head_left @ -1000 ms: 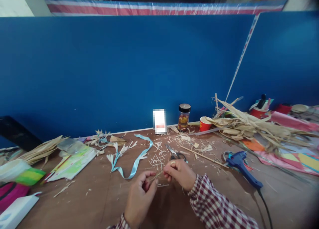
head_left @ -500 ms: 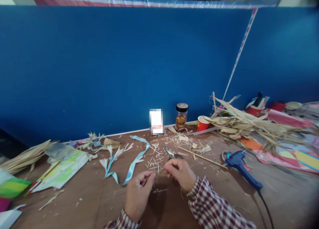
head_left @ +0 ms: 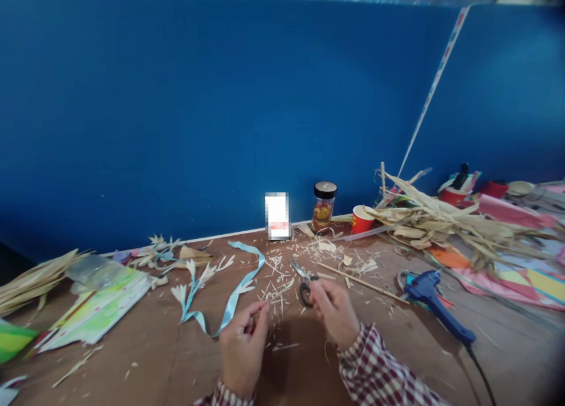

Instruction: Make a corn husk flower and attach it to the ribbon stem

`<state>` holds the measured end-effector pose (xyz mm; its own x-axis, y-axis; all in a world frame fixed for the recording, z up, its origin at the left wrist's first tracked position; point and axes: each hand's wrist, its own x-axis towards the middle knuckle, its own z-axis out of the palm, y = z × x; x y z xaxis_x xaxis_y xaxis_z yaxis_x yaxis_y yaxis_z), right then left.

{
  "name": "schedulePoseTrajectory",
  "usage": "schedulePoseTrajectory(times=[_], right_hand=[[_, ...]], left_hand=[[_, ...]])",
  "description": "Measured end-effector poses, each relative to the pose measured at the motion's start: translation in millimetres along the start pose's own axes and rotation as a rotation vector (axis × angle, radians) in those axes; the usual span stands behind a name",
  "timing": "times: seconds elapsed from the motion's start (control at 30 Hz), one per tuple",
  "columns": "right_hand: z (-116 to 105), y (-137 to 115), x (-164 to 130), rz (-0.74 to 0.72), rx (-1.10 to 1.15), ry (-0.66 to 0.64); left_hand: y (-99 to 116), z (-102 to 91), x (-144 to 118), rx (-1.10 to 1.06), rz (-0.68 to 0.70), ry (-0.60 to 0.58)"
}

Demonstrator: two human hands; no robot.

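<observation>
My left hand [head_left: 243, 346] is closed in a pinch above the front of the brown table, and whatever lies between its thumb and fingertips is too small to make out. Just right of it, the fingers of my right hand [head_left: 336, 312] are closed at the dark handles of a pair of scissors [head_left: 304, 289]. Their metal blades point away and to the left, and part of the handles is hidden by my fingers. Short pale straw clippings [head_left: 274, 288] lie scattered around the blades. Left of my hands curls a light blue ribbon [head_left: 232, 305], joined to a sprig of pale husk flowers [head_left: 193, 279].
A blue glue gun [head_left: 435, 303] with a black cord lies to the right, beside a thin stick [head_left: 359, 281]. Behind stand a lidded jar [head_left: 323, 209], a red paper cup [head_left: 362, 220] and a blue partition [head_left: 220, 112]. Dried husks [head_left: 435, 218] pile up at right.
My right hand has moved right from the clippings onto the scissors' handles, uncovering one handle loop. The left hand has drawn slightly left and stays pinched. The view has tilted a little.
</observation>
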<state>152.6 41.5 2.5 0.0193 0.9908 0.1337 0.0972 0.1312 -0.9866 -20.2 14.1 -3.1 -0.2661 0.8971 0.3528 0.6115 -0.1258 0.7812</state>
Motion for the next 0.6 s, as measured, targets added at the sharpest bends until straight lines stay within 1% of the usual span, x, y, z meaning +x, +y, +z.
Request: schedulePoseTrajectory(times=[0.07,0.1,0.17,0.27,0.33,0.5,0.6], right_hand=[[10.6,2.1,-7.0,0.007,-0.013,-0.189],[15.6,3.3,-9.4,0.008,-0.02,-0.251],[22.8,5.7,-11.6,0.017,-0.026,-0.308],[25.5,7.9,-10.3,0.056,-0.005,-0.332],[24.2,8.6,-9.1,0.083,0.006,-0.335],[19.5,8.2,-9.3,0.09,-0.028,-0.273],[17.6,7.1,-9.1,0.059,-0.044,-0.239]], left_hand=[[0.4,1.6,-6.0,-0.008,0.061,-0.007],[1.2,2.8,-9.6,-0.02,0.089,-0.024],[3.4,5.4,-16.7,-0.054,0.131,-0.07],[6.9,8.3,-22.9,-0.095,0.151,-0.152],[7.9,9.1,-23.0,-0.105,0.132,-0.189],[5.6,9.3,-20.1,-0.149,0.015,-0.213],[4.9,9.0,-19.9,-0.146,-0.011,-0.213]])
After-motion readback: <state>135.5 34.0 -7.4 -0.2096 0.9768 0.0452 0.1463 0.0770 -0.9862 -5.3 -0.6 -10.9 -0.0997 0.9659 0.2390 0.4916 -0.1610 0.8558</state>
